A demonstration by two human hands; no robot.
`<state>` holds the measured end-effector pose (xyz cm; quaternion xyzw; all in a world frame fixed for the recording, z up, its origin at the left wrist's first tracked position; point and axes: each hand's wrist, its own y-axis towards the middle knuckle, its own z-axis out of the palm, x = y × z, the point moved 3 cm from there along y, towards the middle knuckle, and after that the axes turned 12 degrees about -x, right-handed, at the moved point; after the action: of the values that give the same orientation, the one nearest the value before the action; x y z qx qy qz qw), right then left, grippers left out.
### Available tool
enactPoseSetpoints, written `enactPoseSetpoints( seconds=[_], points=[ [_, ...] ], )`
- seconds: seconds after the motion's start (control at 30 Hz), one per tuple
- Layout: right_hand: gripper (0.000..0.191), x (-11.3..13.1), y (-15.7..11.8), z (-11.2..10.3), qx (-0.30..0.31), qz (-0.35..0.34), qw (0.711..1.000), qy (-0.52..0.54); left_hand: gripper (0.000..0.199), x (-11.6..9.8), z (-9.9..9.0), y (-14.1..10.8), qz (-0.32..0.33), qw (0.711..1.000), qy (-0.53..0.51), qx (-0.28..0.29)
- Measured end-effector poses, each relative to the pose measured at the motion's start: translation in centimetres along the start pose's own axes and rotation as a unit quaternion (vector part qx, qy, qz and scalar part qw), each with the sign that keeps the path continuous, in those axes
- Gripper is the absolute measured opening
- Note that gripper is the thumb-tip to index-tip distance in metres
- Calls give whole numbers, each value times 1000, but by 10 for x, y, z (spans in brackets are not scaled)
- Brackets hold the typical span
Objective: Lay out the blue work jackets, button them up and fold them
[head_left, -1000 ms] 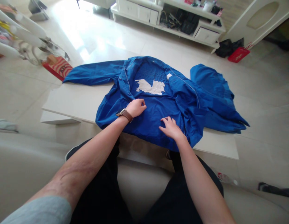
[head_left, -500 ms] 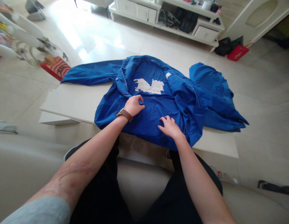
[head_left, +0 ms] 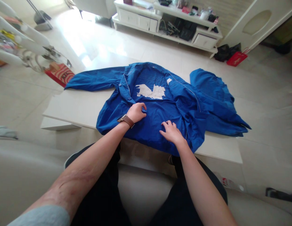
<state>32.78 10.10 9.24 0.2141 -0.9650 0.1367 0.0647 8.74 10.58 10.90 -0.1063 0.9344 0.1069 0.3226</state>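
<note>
A blue garment (head_left: 155,117) with long sleeves lies spread over a low white table (head_left: 70,105), its left sleeve stretched out to the left and the right one bunched at the right. On its inner back is a torn-looking white patch (head_left: 152,91). My left hand (head_left: 137,112), with a brown-strapped watch at the wrist, has its fingers curled on the cloth and a bit of blue fabric between thumb and forefinger. To its right, my right hand (head_left: 171,131) rests on the lower part of the garment, fingers spread and slightly bent.
A red striped paper bag (head_left: 60,74) touches the left sleeve's end, beside a white metal rack (head_left: 30,34). Across the tiled floor stands a white cabinet (head_left: 136,20). A red bag (head_left: 237,58) and black bags (head_left: 224,52) sit near the door.
The view has tilted slightly, so the scene sits a little lower in the picture. Both hands keep nearly the same places on the garment.
</note>
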Motion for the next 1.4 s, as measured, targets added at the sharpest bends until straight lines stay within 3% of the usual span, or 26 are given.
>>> enactPoseSetpoints(
  seconds=[0.13,0.33,0.57,0.7,0.83,0.9,1.0,1.1,1.27,1.4],
  points=[
    [46,1,1,0,3,2,1000,-1,22,2,3,0,0,1000,13,5],
    [47,0,1,0,7,5,1000,0,35,7,2,-2,-11,993,118,8],
    [48,1,1,-1,17,9,1000,-5,21,2,3,-9,12,984,170,50],
    [47,0,1,0,9,5,1000,2,20,-1,4,-10,20,988,139,59],
    [46,0,0,2,2,3,1000,13,22,-6,-1,-8,25,995,93,24],
    [45,1,0,3,-18,12,1000,15,21,-12,-3,-8,60,996,69,17],
    [46,6,3,3,-95,8,995,18,19,-23,-5,-10,133,990,39,25],
    [55,11,8,4,-128,-12,988,88,19,-32,-6,-13,187,982,12,30],
    [70,23,11,9,-105,-80,963,235,17,-42,-5,-18,236,964,-83,85],
    [63,35,8,9,-89,-125,928,340,18,-48,-1,-22,232,951,-158,130]
  ],
)
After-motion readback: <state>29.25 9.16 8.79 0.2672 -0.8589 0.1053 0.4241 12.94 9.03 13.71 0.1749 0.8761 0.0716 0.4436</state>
